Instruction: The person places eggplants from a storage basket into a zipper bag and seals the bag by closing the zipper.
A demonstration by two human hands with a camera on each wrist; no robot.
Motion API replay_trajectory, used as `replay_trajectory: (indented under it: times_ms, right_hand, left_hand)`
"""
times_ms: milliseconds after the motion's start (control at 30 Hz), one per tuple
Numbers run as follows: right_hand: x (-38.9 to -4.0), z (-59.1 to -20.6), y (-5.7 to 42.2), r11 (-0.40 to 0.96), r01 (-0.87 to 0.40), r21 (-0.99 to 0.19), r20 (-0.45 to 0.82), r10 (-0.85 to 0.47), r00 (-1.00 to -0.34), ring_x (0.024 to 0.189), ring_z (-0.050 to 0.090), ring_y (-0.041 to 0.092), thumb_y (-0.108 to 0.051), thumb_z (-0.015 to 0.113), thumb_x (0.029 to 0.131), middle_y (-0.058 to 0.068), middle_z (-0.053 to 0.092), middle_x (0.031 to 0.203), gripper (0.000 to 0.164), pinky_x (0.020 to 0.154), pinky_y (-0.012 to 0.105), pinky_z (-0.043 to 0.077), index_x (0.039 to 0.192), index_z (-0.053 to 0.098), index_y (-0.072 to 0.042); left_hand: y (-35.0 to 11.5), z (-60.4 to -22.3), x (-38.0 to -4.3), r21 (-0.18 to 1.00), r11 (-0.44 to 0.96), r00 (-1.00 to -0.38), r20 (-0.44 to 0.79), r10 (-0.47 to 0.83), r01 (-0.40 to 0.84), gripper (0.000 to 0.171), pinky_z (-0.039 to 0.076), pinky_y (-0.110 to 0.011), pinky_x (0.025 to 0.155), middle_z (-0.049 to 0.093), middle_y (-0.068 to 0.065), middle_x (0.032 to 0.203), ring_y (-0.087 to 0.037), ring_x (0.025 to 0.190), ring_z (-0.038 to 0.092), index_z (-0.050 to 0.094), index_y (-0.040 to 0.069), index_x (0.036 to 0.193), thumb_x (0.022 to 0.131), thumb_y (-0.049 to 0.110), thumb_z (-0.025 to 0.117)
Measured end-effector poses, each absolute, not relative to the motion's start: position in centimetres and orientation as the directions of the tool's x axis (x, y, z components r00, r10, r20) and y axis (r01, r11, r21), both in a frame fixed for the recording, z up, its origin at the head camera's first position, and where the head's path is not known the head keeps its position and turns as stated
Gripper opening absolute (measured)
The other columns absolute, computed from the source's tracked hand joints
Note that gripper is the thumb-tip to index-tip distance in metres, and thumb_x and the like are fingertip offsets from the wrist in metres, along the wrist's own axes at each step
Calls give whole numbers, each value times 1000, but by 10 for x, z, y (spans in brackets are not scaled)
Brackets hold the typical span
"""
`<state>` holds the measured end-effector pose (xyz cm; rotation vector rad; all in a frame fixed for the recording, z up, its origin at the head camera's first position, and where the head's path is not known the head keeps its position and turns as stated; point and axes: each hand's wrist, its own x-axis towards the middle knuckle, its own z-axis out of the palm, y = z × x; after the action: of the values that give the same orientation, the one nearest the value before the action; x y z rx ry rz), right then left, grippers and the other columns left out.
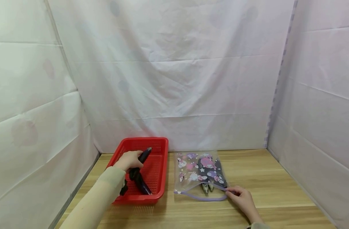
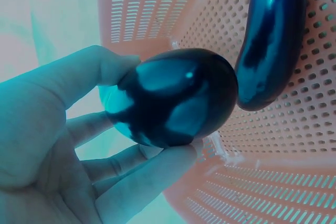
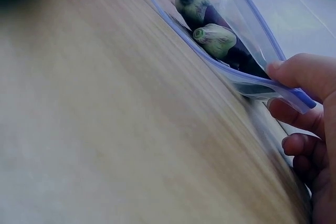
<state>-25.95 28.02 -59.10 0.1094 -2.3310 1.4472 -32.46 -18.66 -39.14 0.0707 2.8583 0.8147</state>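
white cloth walls [image 1: 174,79], creased and faintly patterned, stand beyond both hands and to either side of them. the wood-grain table [image 1: 254,171] spreads below the hands. the red basket [image 1: 162,171], with perforated sides and floor, sits under and around the left hand [image 1: 129,161]. a pale sleeve [image 1: 94,197] reaches down to that hand's wrist. the clear printed bag [image 1: 188,171] lies flat between the two hands, just beside the right hand [image 1: 240,199], its mouth gaping toward the near side of the table.

the left hand grasps the held eggplant [image 2: 178,100], thumb on one side and fingers on the other, tilted within the basket's outline; whether it touches the basket floor, i cannot tell. the loose eggplant [image 1: 143,185] lies in the basket just nearer than the left hand. the bagged eggplants [image 3: 218,40], a pair side by side, point their stems at the mouth, near the right hand.

the right hand pinches the purple zip edge [image 1: 208,199] at its right end. the white slider [image 1: 178,192] sits at the other end, away from the right hand.
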Motion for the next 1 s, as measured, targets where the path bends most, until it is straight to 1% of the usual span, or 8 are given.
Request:
replay_trajectory:
  times_ms: [100,233,467,767,900,1000]
  right_hand:
    - [-259,-591,280,463,-278,-841,377,135,-916,63,49,6,-6,82,74,-5,64,76,12,57,23,41,83,77,-11]
    - [-259,-591,280,458,-279,-844,377,137,-916,63,49,6,-6,82,74,-5,64,76,12,57,23,41,83,77,-10]
    - [-260,-592,280,463,-276,-842,377,140,-916,63,49,6,-6,81,74,-5,63,75,11,57,24,41,83,77,-10]
    - [-260,-595,282,469,-312,-827,408,118,-905,62,48,6,-4,81,73,-7,59,70,12,57,23,40,82,76,-10]
    - [-258,-594,280,484,-290,-826,395,131,-909,61,47,5,-2,81,73,-9,58,70,13,56,22,39,82,76,-11]
    - [-257,-591,276,498,-269,-824,388,151,-909,62,46,4,-1,80,74,-8,60,72,13,57,22,39,82,76,-9]
  left_hand:
    - [-184,-391,-324,549,836,-984,-144,105,9,69,55,-42,59,60,-14,104,-30,77,58,53,11,136,72,8,78]
    - [-181,-391,-323,550,835,-983,-132,130,36,64,54,-41,59,60,-12,101,-28,76,58,55,11,133,73,7,78]
    - [-175,-388,-318,535,844,-982,-135,132,40,71,54,-40,58,60,-13,107,-29,78,59,51,12,139,73,9,78]
    - [-169,-390,-315,514,857,-980,-147,131,37,77,55,-41,62,59,-12,110,-29,82,57,50,13,141,71,11,80]
    - [-168,-392,-313,517,855,-980,-146,137,43,77,54,-40,61,60,-11,109,-29,81,58,51,15,141,70,12,82]
    - [-168,-391,-313,525,850,-981,-139,137,44,78,55,-42,61,61,-11,108,-29,80,58,51,15,140,69,11,82]
